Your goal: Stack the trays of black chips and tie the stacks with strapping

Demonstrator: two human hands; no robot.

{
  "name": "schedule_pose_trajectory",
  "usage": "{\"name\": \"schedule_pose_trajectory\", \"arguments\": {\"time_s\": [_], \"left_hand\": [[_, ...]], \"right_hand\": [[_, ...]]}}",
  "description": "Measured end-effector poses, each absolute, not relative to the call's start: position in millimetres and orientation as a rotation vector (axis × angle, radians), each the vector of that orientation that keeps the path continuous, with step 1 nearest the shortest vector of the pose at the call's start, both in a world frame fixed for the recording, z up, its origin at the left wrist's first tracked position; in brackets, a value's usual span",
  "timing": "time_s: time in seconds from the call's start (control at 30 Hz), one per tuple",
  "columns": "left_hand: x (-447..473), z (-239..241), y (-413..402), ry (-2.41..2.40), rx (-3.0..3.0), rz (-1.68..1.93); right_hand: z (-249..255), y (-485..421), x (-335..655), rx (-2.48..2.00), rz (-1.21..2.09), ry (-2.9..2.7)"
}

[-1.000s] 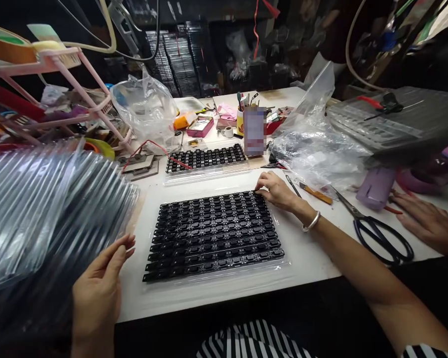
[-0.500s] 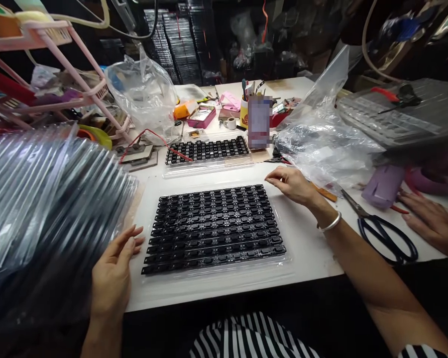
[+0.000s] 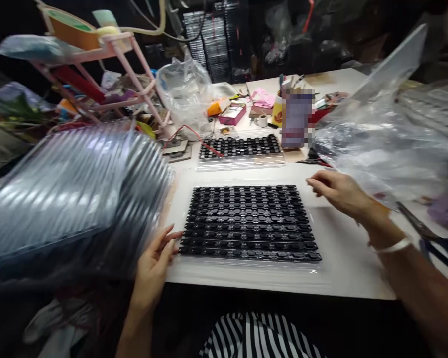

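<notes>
A clear plastic tray (image 3: 283,267) lies on the white table, filled with rows of black strips of connector-like parts (image 3: 246,223). My left hand (image 3: 153,266) is at the tray's left edge, fingers apart, the fingertips close to the ends of the strips; whether they touch is unclear. Beyond the tray's far right corner is my right hand (image 3: 338,194), thumb and forefinger pinched together. Anything between those fingertips is too small to make out. Farther back sits a second clear tray (image 3: 242,164) with black parts (image 3: 239,145) in it.
A tall stack of clear plastic trays (image 3: 70,184) stands left, below a pink rack (image 3: 145,89). Scissors (image 3: 421,228) and crumpled clear bags (image 3: 381,154) lie right. Behind are a pixelated upright object (image 3: 296,119), a tape roll (image 3: 262,121) and a pink box (image 3: 232,115).
The view has swung left, so everything sits farther right in the picture. Another person's hand at the right has left the view. Both my hands stay beside the tray in much the same pose.
</notes>
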State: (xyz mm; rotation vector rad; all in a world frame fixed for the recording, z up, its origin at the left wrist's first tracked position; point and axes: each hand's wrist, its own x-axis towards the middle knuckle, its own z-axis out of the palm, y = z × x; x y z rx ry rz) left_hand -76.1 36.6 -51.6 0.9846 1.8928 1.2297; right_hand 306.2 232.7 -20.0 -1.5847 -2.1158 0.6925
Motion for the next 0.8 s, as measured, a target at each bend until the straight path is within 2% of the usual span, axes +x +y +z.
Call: {"name": "schedule_pose_trajectory", "arguments": {"time_s": [0.23, 0.47, 0.67, 0.8], "left_hand": [[-75.3, -42.8, 28.6, 1.878, 0.998, 1.200], [-82.5, -43.6, 65.0, 1.800, 1.044, 1.186], [-88.8, -45.4, 123.9, 1.800, 1.118, 1.153], [-89.1, -50.2, 129.7, 1.777, 1.135, 1.120]], "right_hand": [[-32.1, 174.9, 331.9, -1.705, 0.769, -2.128], [-36.1, 214.4, 313.7, -1.974, 0.703, -2.162], [-42.3, 223.8, 293.8, -1.958, 0.876, -2.024], [-53.7, 211.2, 297.3, -1.879, 1.049, -1.875]]}}
